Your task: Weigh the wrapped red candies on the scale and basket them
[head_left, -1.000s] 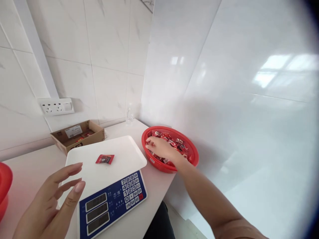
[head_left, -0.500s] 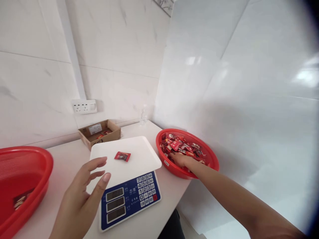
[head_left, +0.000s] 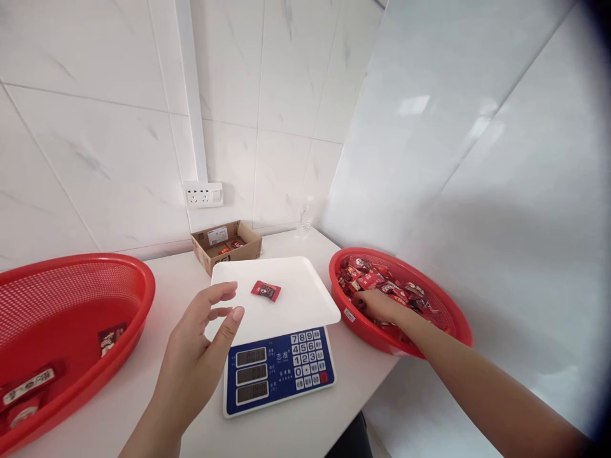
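Observation:
One red packet lies on the white pan of a blue digital scale. My left hand hovers over the pan's left front edge, fingers curved and apart, holding nothing. On the right, a red basket holds a heap of red and dark wrapped packets. My right hand reaches into the near left part of that heap. Its fingertips are hidden among the packets, so what they hold cannot be seen.
A larger red basket at the left has a few packets at its bottom. Behind the scale stands an open cardboard box with some packets, near a clear glass object. Walls rise behind and at the right.
The view has turned left, so everything appears shifted to the right and more of the left basket shows. My right hand has sunk slightly deeper among the packets.

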Demonstrator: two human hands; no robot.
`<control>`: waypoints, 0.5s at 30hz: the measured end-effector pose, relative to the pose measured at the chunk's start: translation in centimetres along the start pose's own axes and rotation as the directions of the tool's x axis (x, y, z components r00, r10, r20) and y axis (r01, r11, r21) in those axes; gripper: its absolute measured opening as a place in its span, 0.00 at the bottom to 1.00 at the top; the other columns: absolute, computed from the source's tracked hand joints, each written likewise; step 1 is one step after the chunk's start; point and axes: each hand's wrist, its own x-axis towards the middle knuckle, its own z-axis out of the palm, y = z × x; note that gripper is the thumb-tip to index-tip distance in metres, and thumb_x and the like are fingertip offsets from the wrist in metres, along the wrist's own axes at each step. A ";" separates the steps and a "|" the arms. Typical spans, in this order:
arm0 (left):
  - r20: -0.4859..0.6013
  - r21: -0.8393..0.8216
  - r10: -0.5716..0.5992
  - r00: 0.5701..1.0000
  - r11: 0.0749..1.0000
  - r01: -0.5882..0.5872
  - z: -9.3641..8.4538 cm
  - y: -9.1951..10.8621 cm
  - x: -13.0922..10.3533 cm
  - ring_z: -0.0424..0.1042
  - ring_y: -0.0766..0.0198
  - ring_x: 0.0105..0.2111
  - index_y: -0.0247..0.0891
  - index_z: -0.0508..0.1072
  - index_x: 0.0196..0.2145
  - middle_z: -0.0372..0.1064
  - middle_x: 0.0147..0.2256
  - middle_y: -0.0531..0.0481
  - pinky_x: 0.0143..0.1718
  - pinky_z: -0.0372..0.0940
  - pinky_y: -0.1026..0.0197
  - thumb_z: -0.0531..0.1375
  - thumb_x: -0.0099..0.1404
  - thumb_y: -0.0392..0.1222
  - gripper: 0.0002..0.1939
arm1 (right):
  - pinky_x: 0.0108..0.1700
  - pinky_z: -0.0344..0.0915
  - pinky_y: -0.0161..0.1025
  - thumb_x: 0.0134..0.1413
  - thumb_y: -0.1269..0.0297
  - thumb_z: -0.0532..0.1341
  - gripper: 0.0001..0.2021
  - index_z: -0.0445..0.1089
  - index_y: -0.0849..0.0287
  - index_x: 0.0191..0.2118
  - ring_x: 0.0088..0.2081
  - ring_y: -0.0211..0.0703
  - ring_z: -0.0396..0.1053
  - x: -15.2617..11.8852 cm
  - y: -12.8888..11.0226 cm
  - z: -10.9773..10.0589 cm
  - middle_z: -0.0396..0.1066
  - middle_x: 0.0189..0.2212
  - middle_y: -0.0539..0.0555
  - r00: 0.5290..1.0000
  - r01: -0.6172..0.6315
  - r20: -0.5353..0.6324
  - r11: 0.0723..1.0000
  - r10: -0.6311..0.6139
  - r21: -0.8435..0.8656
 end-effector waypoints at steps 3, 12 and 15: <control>-0.005 0.006 -0.004 1.000 1.000 0.004 0.0 -0.1 0.1 0.72 0.46 0.51 0.47 0.70 0.48 0.71 0.54 0.44 0.33 0.66 0.55 0.57 0.64 0.61 0.21 | 0.46 0.73 0.49 0.65 0.61 0.62 0.13 0.71 0.60 0.51 0.45 0.46 0.74 1.4 0.6 -1.0 0.73 0.49 0.57 0.998 0.062 0.028 0.997 -0.061 -0.035; 0.048 -0.022 -0.058 0.997 0.998 0.059 0.1 -0.7 0.3 0.72 0.49 0.49 0.50 0.71 0.49 0.71 0.54 0.47 0.30 0.64 0.61 0.61 0.61 0.63 0.23 | 0.48 0.72 0.50 0.65 0.60 0.62 0.12 0.72 0.60 0.49 0.47 0.47 0.73 1.1 0.0 -4.8 0.73 0.49 0.56 0.951 0.165 -0.281 0.979 -0.127 0.116; 0.150 -0.183 -0.070 0.986 0.978 0.097 1.0 -0.9 0.1 0.72 0.50 0.49 0.49 0.74 0.47 0.73 0.50 0.47 0.37 0.69 0.59 0.63 0.61 0.61 0.21 | 0.48 0.72 0.47 0.62 0.65 0.63 0.07 0.73 0.60 0.43 0.43 0.45 0.75 -0.1 -2.5 -5.6 0.77 0.43 0.55 0.924 0.268 -0.335 0.938 -0.185 0.219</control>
